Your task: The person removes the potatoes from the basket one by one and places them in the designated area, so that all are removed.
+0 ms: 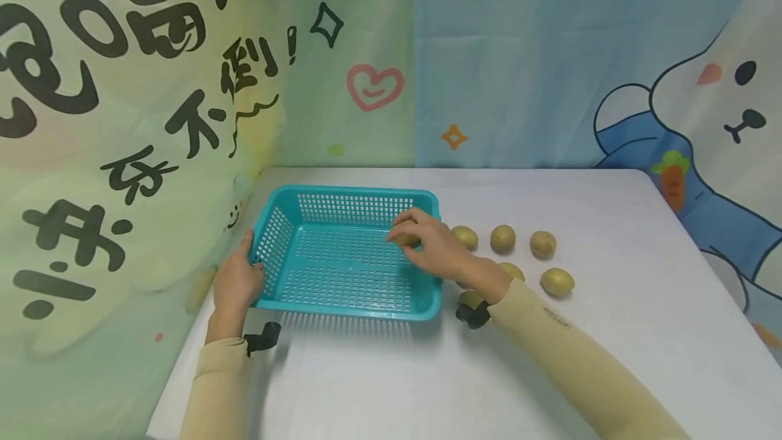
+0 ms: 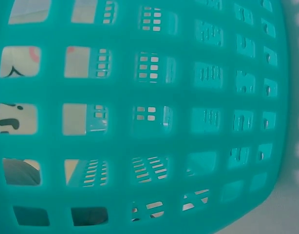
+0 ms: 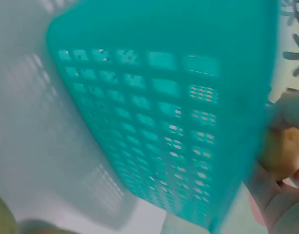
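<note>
A turquoise plastic basket (image 1: 354, 313) with grid walls stands on the white table, nothing lying on its visible floor. At its left end, my left hand (image 1: 237, 282) grips the rim; the left wrist view is filled by the basket's perforated wall (image 2: 122, 95). Over the right end of the basket, my right hand (image 1: 435, 244) holds a yellowish potato (image 1: 406, 239) between thumb and fingers. The same potato (image 3: 284, 155) shows beside the basket's rim in the right wrist view, partly covered by the fingers.
Several more potatoes lie on the table (image 1: 623, 345) right of the basket, among them a potato (image 1: 503, 239) at the back and a potato (image 1: 557, 282) farthest right. The right forearm partly hides some. A printed cloth (image 1: 519, 60) hangs behind and along the left.
</note>
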The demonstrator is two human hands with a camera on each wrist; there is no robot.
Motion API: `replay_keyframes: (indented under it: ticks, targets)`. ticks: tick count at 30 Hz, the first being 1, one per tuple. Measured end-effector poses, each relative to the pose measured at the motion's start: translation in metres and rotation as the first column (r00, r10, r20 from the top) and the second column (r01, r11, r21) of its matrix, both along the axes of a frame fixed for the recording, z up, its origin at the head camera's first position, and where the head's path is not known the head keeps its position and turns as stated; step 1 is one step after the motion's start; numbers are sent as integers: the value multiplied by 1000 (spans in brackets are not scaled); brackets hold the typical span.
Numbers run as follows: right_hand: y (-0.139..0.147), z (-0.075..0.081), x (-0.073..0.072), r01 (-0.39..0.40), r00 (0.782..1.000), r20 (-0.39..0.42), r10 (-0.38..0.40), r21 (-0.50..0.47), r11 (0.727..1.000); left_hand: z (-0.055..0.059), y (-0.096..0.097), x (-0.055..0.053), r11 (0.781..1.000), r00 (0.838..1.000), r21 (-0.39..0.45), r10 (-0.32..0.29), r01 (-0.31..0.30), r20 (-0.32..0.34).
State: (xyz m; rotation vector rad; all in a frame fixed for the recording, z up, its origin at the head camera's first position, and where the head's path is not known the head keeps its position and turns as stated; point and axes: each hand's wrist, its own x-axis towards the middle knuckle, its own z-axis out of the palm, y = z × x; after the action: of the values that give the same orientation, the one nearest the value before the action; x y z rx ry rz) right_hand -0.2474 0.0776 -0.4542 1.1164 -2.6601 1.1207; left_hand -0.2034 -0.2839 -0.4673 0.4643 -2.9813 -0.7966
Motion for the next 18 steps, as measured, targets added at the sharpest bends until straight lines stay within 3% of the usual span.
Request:
replay_keyframes:
  ticks: [4,9,18]
  targets:
    - [16,9,8,60,998,-4,-61,-47,997,0,0,0,1000,1000,1,0,0,3]
    - [37,13,21,159,986,47,-158,-18,987,-1,-1,1,1000,1000,-2,0,0,-1]
    - [80,-8,51,269,959,101,-265,-31,963,-2,-2,0,1000,1000,5,-9,10,-15]
